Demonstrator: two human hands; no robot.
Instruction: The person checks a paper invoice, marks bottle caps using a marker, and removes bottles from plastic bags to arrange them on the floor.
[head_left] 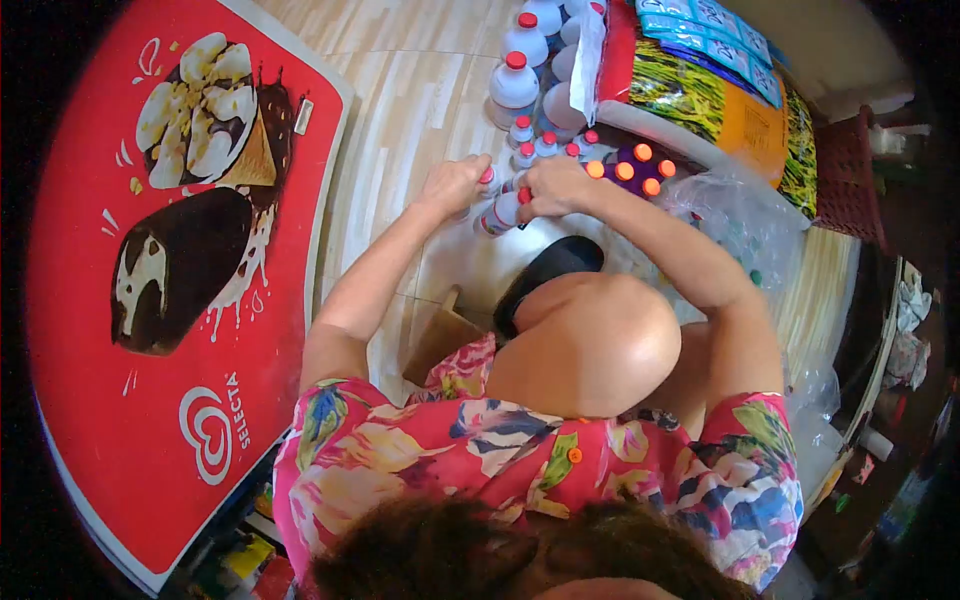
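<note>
Item: small bottle (497,216), red cap, held near its top by my right grip (556,188), fingers closed; long axis tilted, cap toward that hand, base leftward. Left grip (455,188): curled closed round second bottle (487,178). Location: just nearside of small-bottle cluster (545,146).

bottle (496,217): smooth plastic | floor (395,110): glossy, wood-look | bag (750,225): crinkled plastic | shirt (500,440): cloth

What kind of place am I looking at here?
Probably a small shop or its stock area: a red Selecta-branded cabinet with ice-cream pictures, many red-capped bottles grouped on the floor, and blue packets piled at the far right.
</note>
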